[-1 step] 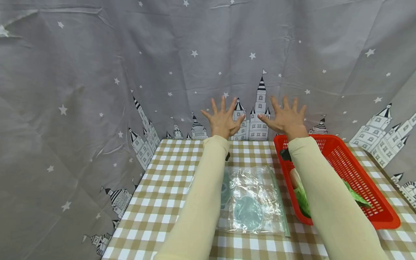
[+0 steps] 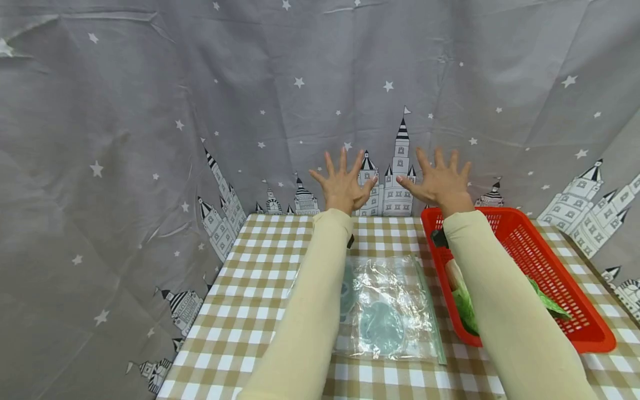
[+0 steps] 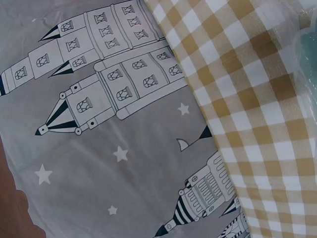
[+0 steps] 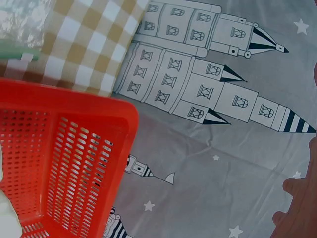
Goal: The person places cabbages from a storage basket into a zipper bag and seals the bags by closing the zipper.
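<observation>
Both hands are raised with fingers spread, holding nothing. In the head view my left hand point(image 2: 343, 186) is up beyond the far edge of the table, in front of the grey curtain. My right hand point(image 2: 442, 183) is beside it, over the far left corner of a red plastic basket point(image 2: 565, 278). Inside the basket lie leafy green vegetables point(image 2: 465, 305) with a pale stalk, partly hidden by the right sleeve. A clear zip bag point(image 2: 415, 311) with pale green round prints lies flat on the table, its left part behind the left sleeve.
A brown-and-white checked cloth point(image 2: 240, 300) covers the table. Behind and to the sides hangs a grey curtain point(image 2: 240, 100) printed with stars and castles. The basket's slotted wall point(image 4: 79, 168) stands near the bag's green zip strip point(image 4: 20, 53).
</observation>
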Tool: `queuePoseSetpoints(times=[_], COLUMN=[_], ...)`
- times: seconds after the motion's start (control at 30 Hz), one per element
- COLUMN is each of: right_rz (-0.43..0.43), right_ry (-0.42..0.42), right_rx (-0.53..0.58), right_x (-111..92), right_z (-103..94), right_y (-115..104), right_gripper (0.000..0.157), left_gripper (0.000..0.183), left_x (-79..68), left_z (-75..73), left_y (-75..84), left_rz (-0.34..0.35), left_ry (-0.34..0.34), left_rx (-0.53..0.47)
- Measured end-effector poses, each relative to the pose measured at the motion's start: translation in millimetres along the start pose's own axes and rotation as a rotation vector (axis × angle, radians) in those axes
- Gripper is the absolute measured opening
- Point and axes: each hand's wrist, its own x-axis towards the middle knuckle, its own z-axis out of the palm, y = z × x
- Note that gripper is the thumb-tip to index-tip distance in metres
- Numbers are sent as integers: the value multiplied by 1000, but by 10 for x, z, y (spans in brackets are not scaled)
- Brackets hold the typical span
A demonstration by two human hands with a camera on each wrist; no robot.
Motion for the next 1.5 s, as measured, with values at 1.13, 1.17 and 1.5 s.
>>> queuePoseSetpoints(times=[1.13, 1.17, 1.5], right_rz=[-147, -172, -498], right_ry=[-55, -44, 22], right_rx=[84, 104, 220], right_x=[-523, -566, -1256], right_z=[618, 620, 732], right_y=[186, 178, -170], right_gripper=[83, 81, 43], left_gripper=[26, 26, 25], left_x=[-1680, -1684, -1829], left_z=[1192, 1174, 925], left_y=[1203, 1121, 353], left_rz=[163, 172, 236], left_ry=[-300, -294, -136], left_rx=[-242, -296, -757])
